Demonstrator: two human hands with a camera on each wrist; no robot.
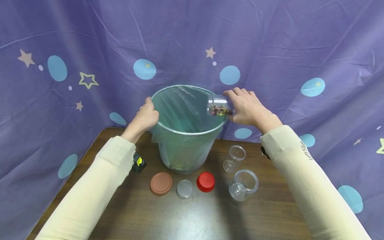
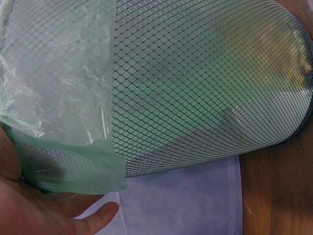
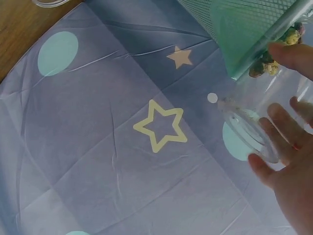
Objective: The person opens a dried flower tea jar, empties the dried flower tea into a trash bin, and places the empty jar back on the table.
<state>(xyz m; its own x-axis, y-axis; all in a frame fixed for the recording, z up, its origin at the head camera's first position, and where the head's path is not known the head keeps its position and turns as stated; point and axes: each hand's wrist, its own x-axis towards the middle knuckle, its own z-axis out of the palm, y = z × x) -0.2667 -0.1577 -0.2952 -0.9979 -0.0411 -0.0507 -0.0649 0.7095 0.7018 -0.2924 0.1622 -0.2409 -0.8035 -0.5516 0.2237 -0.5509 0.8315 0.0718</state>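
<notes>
A mesh wastebasket [image 1: 192, 165] stands on the table, lined with a thin green plastic bag [image 1: 177, 108] folded over its rim. My left hand [image 1: 146, 115] grips the rim at its left side, with the bag's edge under the fingers. Over the opening's right side, my right hand [image 1: 246, 106] holds a clear jar [image 1: 214, 99] lying sideways, its mouth towards the basket. Small pink and yellowish dried pieces [image 3: 292, 37] lie along the jar's lower wall. Through the mesh, yellowish-brown contents [image 2: 288, 54] show blurred at the basket's bottom.
In front of the basket lie a brown lid [image 1: 161, 183], a clear lid [image 1: 184, 189] and a red lid [image 1: 205, 182]. To their right stand a tall clear jar [image 1: 234, 159] and a wider one [image 1: 243, 185]. A purple patterned cloth [image 1: 186, 40] hangs behind the table.
</notes>
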